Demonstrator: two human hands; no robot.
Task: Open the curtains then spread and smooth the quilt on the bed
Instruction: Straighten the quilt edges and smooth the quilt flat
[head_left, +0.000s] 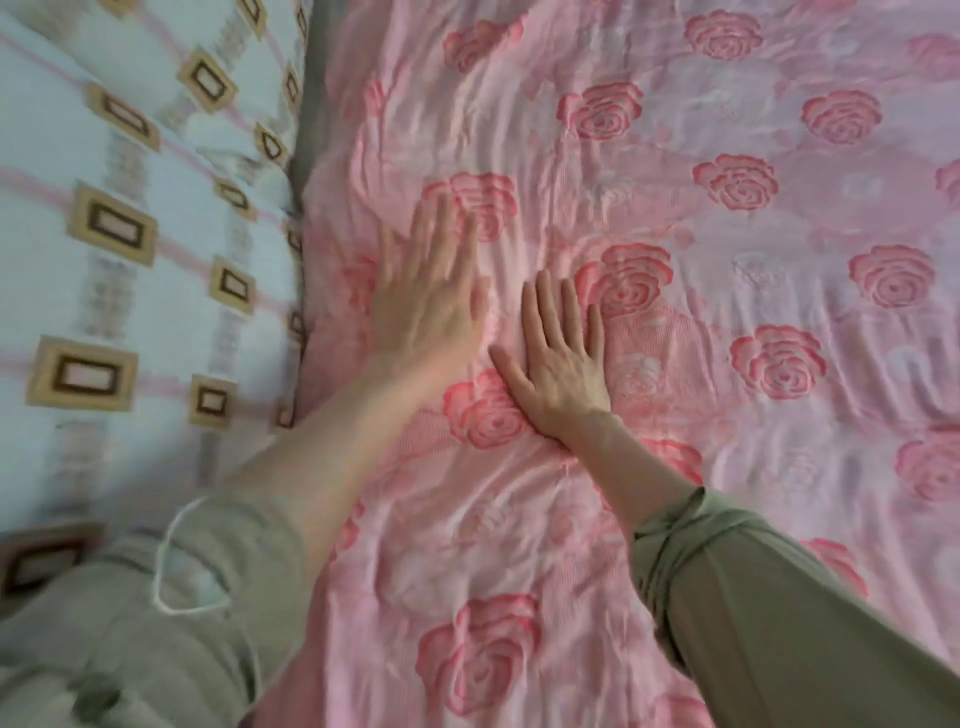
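Here, in the head view, I see the pink rose-patterned quilt (649, 208) spread across most of the frame, its surface wrinkled around the middle. The left hand (431, 306), blurred, lies flat on the quilt with fingers extended and released, grasping nothing. The right hand (563, 364) presses palm-down just beside it, fingers splayed and unclenched. A pale blue pillow (130, 208) with brown rectangles borders the quilt at left. Olive sleeves (753, 597) cover both forearms.
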